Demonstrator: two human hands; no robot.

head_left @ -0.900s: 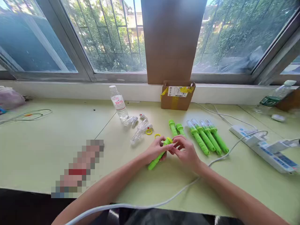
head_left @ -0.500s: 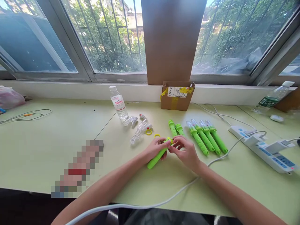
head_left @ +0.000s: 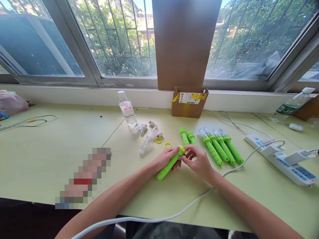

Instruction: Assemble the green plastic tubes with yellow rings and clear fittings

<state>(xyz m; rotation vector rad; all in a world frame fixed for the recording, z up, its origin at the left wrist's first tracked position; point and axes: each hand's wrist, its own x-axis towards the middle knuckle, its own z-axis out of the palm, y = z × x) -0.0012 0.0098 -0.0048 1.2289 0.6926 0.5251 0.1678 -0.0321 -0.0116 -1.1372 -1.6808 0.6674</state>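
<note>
My left hand (head_left: 167, 158) is wrapped round a green plastic tube handle (head_left: 164, 171), tilted with its top end up to the right. A yellow ring (head_left: 181, 150) sits round that top end. The fingers of my right hand (head_left: 196, 161) are pinched at the ring's right edge; the fingertips are partly hidden. Two loose yellow rings, one of them a small yellow ring (head_left: 167, 145), lie just beyond my left hand. Behind my hands are two green tubes (head_left: 183, 135) without clear tops. Several green tubes with clear caps (head_left: 216, 146) lie in a row to the right.
Clear plastic nozzle pieces (head_left: 149, 137) lie left of the rings, by a water bottle (head_left: 127, 111). A cardboard box (head_left: 186, 108) stands at the back. To the right are a power strip (head_left: 281, 161) and another bottle (head_left: 290, 106). A white cable (head_left: 174, 215) crosses in front of me.
My left thumb has drawn back a little from the tube's end, and more of the yellow ring shows. My right hand has hardly moved.
</note>
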